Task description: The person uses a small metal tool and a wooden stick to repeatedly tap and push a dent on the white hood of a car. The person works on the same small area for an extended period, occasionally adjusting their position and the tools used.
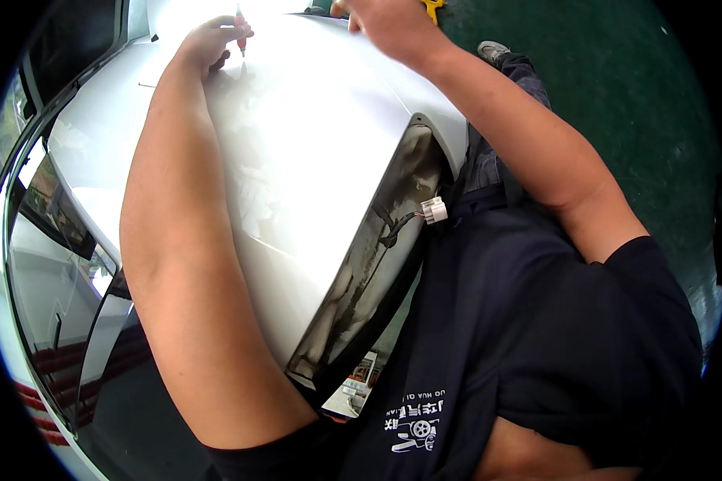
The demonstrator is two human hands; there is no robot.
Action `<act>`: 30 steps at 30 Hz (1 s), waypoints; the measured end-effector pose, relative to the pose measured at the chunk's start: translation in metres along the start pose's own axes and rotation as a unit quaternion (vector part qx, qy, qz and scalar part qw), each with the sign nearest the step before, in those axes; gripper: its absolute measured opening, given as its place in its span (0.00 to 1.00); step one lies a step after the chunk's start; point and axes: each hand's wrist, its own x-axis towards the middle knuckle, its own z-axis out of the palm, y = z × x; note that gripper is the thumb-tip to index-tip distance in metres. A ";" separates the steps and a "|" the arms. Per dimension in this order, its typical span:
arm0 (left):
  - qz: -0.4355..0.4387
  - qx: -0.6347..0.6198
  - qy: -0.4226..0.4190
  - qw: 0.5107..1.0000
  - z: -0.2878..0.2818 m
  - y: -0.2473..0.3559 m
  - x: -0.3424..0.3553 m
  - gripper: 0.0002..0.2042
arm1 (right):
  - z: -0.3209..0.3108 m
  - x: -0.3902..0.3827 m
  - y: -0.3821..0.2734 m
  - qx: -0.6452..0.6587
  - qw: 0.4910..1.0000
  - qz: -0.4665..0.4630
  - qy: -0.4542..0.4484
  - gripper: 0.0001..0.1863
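Observation:
My left hand (208, 42) is closed in a pinch on a slim red pen-like tool (241, 36). The narrow tip of this tool points down at a white car body panel (313, 184), close to its surface. My left forearm stretches along the panel. Over the panel's far right edge is my right hand (389, 28); the top of the picture cuts it off and its bent fingers look blurred, so what they hold, if anything, does not show. Greyish smudges mark the panel near the tool.
Nearer to me, the panel has a long lamp opening (405, 172), dirty inside, with a white wire connector (434, 210) hanging out. Car windows (56, 264) lie at the left. A leg and shoe (494, 53) and a yellow object (433, 10) are over the green floor (626, 96).

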 end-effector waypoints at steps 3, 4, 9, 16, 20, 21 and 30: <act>-0.023 0.003 -0.014 1.000 -0.001 0.008 -0.005 0.22 | -0.007 0.007 -0.016 0.091 0.996 -0.010 0.023 0.21; -0.011 0.009 -0.020 1.000 0.000 0.006 -0.001 0.23 | -0.008 0.007 -0.010 0.055 0.998 -0.010 -0.022 0.21; -0.001 -0.001 -0.023 1.000 0.001 0.004 -0.001 0.22 | -0.003 0.002 0.009 -0.018 0.999 -0.015 -0.024 0.18; -0.002 0.018 -0.002 1.000 0.004 0.008 -0.005 0.21 | 0.003 -0.004 0.009 -0.082 0.993 0.016 -0.085 0.22; -0.015 -0.025 0.014 0.999 0.000 -0.002 -0.001 0.21 | -0.006 0.014 -0.009 0.145 0.988 -0.041 0.020 0.21; -0.019 -0.018 -0.001 1.000 0.002 -0.001 -0.002 0.22 | -0.005 0.009 -0.003 0.067 0.997 -0.026 -0.018 0.22; 0.011 -0.003 -0.007 1.000 0.003 0.004 -0.001 0.23 | 0.003 -0.003 0.010 -0.065 0.997 -0.001 -0.046 0.21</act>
